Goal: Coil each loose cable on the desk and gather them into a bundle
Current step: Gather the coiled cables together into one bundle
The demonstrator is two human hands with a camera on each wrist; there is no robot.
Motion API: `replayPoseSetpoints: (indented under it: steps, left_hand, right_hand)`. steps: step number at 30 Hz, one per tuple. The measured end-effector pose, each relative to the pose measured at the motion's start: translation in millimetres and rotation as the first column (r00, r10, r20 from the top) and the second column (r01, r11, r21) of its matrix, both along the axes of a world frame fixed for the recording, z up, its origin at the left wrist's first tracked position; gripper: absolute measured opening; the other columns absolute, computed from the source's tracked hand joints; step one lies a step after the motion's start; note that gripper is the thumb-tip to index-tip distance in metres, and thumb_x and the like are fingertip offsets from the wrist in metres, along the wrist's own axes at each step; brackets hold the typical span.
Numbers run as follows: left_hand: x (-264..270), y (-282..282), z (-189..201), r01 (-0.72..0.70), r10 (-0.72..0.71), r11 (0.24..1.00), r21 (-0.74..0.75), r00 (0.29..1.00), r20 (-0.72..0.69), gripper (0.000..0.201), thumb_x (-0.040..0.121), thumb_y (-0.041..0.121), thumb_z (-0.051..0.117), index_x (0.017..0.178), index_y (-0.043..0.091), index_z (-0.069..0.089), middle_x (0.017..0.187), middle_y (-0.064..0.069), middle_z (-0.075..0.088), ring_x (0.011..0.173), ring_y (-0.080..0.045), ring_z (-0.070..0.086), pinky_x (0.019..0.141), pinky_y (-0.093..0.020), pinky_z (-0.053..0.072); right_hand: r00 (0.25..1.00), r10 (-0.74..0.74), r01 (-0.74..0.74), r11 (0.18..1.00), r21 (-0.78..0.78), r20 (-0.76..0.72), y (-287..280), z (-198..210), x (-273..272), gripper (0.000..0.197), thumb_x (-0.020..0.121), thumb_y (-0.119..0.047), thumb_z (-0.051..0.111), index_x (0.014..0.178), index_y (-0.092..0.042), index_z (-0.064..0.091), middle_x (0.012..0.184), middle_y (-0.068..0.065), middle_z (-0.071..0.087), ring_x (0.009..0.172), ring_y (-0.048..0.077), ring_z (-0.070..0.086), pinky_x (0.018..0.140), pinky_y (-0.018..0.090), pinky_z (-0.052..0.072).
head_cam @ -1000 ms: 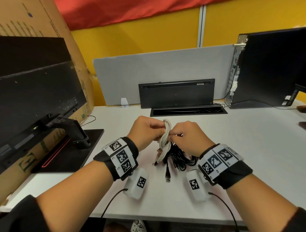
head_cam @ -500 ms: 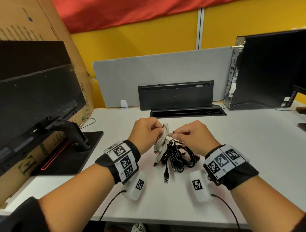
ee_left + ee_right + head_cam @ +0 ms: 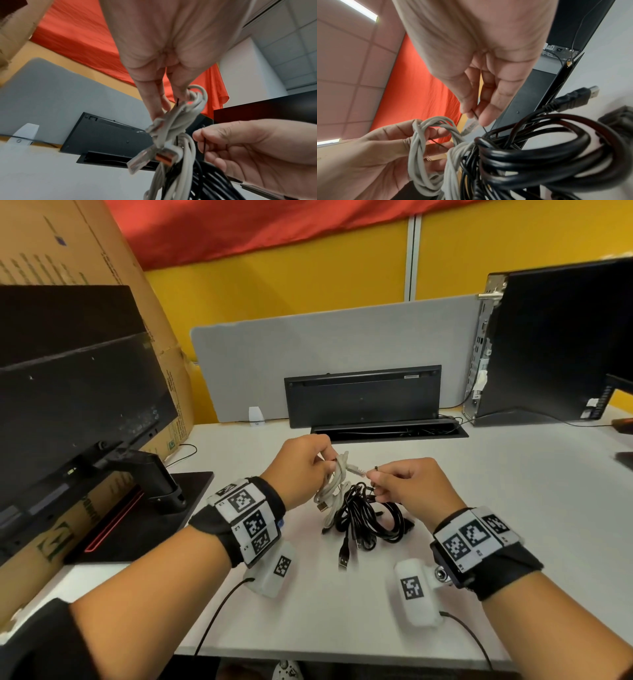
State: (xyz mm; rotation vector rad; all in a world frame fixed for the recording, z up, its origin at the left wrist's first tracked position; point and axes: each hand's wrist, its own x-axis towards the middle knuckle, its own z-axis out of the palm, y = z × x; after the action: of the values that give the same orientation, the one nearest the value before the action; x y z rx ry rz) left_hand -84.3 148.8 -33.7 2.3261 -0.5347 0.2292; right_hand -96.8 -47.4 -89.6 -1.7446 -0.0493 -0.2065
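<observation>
Above the white desk (image 3: 513, 508), my left hand (image 3: 323, 467) grips a coiled grey cable (image 3: 337, 486) near its top loop. The cable's clear plug (image 3: 356, 470) sticks out toward my right hand (image 3: 371, 475). That hand pinches a thin black tie (image 3: 376, 468) between thumb and forefinger. The left wrist view shows the grey coil (image 3: 178, 121) hanging from my left fingers (image 3: 154, 105). In the right wrist view, the tie (image 3: 475, 115) runs down toward a black cable coil (image 3: 539, 155). This black coil (image 3: 370, 518) lies on the desk under both hands, touching the grey cable.
A monitor (image 3: 68, 405) on a black stand fills the left, with a cardboard box behind it. A keyboard (image 3: 363, 395) leans upright against the grey divider, over a cable slot (image 3: 390, 431). A computer tower (image 3: 561, 344) stands at the back right. The desk's front edge is near my forearms.
My hands have drawn slightly apart and lower. The right hand has pulled away to the right with the thin tie, and the grey cable's plug now shows between the hands.
</observation>
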Motion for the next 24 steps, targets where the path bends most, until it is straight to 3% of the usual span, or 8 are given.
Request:
replayPoseSetpoints:
  steps: [5, 11, 14, 18, 22, 24]
  left_hand:
    - [-1.6, -5.5, 5.2, 0.023, -0.022, 1.000, 0.018, 0.999, -0.048, 0.013, 0.094, 0.007, 0.058, 0.081, 0.004, 0.058, 0.093, -0.011, 0.067, 0.084, -0.028, 0.067, 0.075, -0.045, 0.059]
    - [-6.1, -13.6, 1.7, 0.009, -0.037, 0.924, -0.382, 0.997, -0.067, 0.021, 0.098, 0.004, 0.046, 0.078, 0.011, 0.047, 0.075, -0.013, 0.069, 0.071, -0.027, 0.069, 0.066, -0.036, 0.060]
    - [-8.5, -19.4, -0.4, 0.024, -0.071, 0.940, -0.339, 0.990, -0.126, 0.020, 0.100, 0.008, 0.044, 0.081, 0.012, 0.047, 0.078, -0.018, 0.071, 0.071, -0.028, 0.070, 0.068, -0.037, 0.061]
    - [-13.8, -24.8, -4.4, 0.037, -0.083, 0.969, -0.245, 0.980, -0.178, 0.020, 0.100, 0.010, 0.044, 0.081, 0.014, 0.047, 0.080, -0.018, 0.072, 0.071, -0.030, 0.069, 0.068, -0.039, 0.059]
    - [-13.6, -27.0, -9.4, 0.043, -0.088, 0.980, -0.194, 0.969, -0.229, 0.022, 0.100, 0.010, 0.044, 0.079, 0.015, 0.044, 0.090, -0.021, 0.069, 0.055, -0.005, 0.059, 0.053, -0.031, 0.049]
    - [-12.1, -25.9, -12.0, 0.033, -0.089, 0.976, -0.214, 0.962, -0.257, 0.022, 0.100, 0.009, 0.044, 0.079, 0.015, 0.044, 0.092, -0.024, 0.068, 0.050, -0.009, 0.055, 0.047, -0.026, 0.043]
  right_hand:
    - [0.999, 0.039, -0.040, 0.997, 0.060, 0.015, 2.9, -0.3, -3.4, 0.008, 0.083, -0.013, 0.075, 0.076, -0.013, 0.079, 0.070, 0.004, 0.074, 0.066, 0.019, 0.072, 0.065, 0.025, 0.059]
    - [0.998, 0.034, -0.037, 0.998, 0.050, 0.059, 5.7, -5.3, -4.0, 0.017, 0.084, -0.012, 0.074, 0.070, -0.020, 0.079, 0.073, 0.003, 0.075, 0.066, 0.012, 0.071, 0.064, 0.020, 0.056]
    - [0.997, 0.039, -0.041, 0.999, 0.026, 0.061, 8.1, -10.4, -4.5, 0.017, 0.084, -0.011, 0.073, 0.072, -0.021, 0.079, 0.070, 0.002, 0.074, 0.066, 0.012, 0.070, 0.063, 0.019, 0.054]
    - [0.996, -0.019, 0.022, 0.999, -0.036, 0.083, 11.2, -15.2, -5.0, 0.013, 0.084, -0.017, 0.073, 0.075, -0.024, 0.079, 0.070, 0.002, 0.073, 0.064, 0.012, 0.065, 0.066, 0.030, 0.054]
    - [0.990, -0.086, 0.087, 0.996, -0.002, 0.114, 10.9, -13.7, -7.5, 0.013, 0.085, -0.020, 0.072, 0.073, -0.021, 0.078, 0.073, 0.000, 0.074, 0.077, 0.023, 0.071, 0.075, 0.038, 0.060]
    - [0.986, -0.110, 0.104, 0.993, 0.052, 0.127, 9.5, -10.6, -8.9, 0.016, 0.085, -0.019, 0.072, 0.071, -0.022, 0.078, 0.072, 0.002, 0.073, 0.077, 0.024, 0.071, 0.067, 0.031, 0.060]
